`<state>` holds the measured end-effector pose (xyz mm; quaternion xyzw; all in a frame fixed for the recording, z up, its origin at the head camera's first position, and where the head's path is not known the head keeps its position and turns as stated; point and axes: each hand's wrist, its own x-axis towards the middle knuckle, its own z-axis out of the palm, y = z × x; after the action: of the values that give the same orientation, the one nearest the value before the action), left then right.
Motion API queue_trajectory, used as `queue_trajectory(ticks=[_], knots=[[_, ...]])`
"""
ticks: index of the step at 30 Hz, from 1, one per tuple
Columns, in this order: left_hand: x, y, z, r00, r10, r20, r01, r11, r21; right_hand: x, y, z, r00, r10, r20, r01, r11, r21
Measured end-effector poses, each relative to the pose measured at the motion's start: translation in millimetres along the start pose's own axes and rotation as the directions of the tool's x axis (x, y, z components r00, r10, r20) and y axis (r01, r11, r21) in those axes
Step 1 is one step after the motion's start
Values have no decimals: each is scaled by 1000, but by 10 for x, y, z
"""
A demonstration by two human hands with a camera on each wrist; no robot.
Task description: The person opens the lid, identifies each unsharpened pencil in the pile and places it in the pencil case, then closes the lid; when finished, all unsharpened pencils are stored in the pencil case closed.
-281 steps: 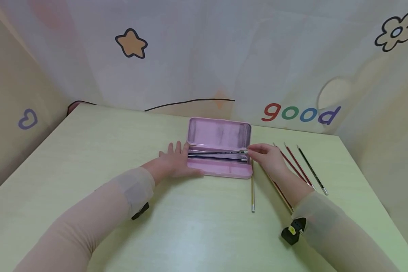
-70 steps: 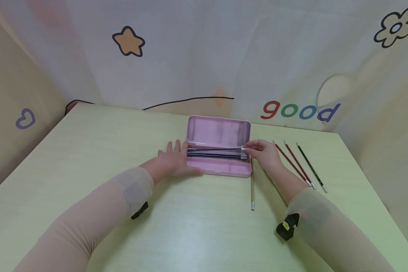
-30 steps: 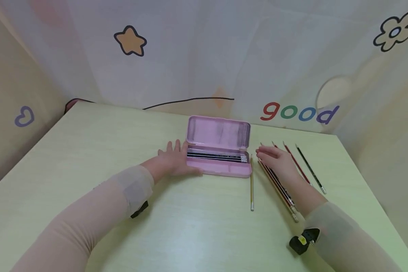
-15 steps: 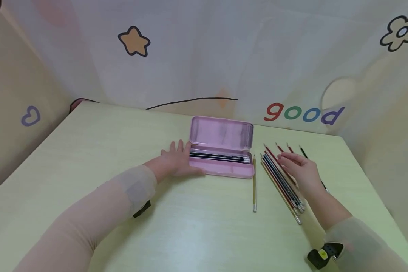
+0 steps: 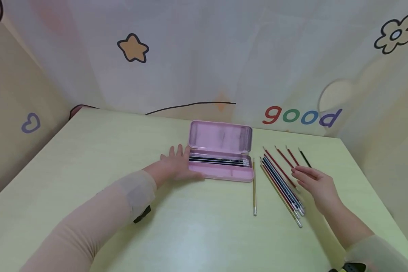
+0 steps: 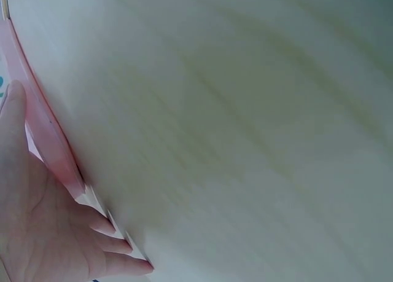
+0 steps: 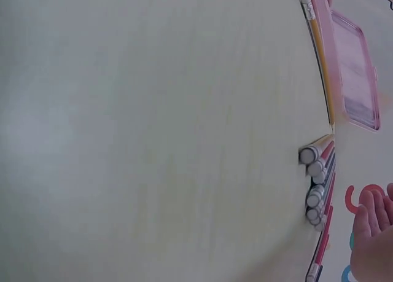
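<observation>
In the head view a pink pencil case [image 5: 221, 173] lies with its lid [image 5: 221, 136] raised, near the back of the table. Several black pencils [image 5: 219, 161] lie side by side in its tray. My left hand [image 5: 176, 165] rests against the case's left end, fingers spread; the left wrist view shows its thumb along the pink edge [image 6: 46, 122]. My right hand [image 5: 317, 187] is above the right-hand pencils, fingers slightly bent, with nothing seen between them. Near its fingertips lie two red pencils [image 5: 285, 156] [image 5: 291, 155] and a black pencil [image 5: 304, 156], partly hidden by the hand.
Right of the case lies a yellow pencil [image 5: 254, 192]. Beyond it is a fanned bundle of pencils [image 5: 282, 187] in yellow, red and dark colours, with a red pencil [image 5: 278, 166] along its right side. A printed curtain [image 5: 204, 56] hangs behind the table [image 5: 190, 234].
Earlier my right hand held a black pencil by its end over the case, then let it go into the tray. It has since moved right, past the bundle. My left hand has stayed put.
</observation>
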<state>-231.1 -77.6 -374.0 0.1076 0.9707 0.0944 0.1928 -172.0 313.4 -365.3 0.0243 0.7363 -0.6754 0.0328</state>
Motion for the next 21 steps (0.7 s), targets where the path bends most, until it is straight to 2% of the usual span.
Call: queue_trajectory(ticks=[8,14,17,21], knots=[[-13,9,-9,1000,-10,-3,9,1000,-3,-171,66,-175,1000,5,8,-5,1000,-18],[-3,11,19,1000,-4,5,4,1000,-1,-330,157,-326,999,39,20,-38,997,-62],[-1,13,16,1000,-7,-1,7,1000,1,-398,196,-371,997,79,6,-77,987,-141],[-10,11,15,1000,-10,-12,10,1000,5,-477,266,-392,988,153,-20,-152,950,-274]])
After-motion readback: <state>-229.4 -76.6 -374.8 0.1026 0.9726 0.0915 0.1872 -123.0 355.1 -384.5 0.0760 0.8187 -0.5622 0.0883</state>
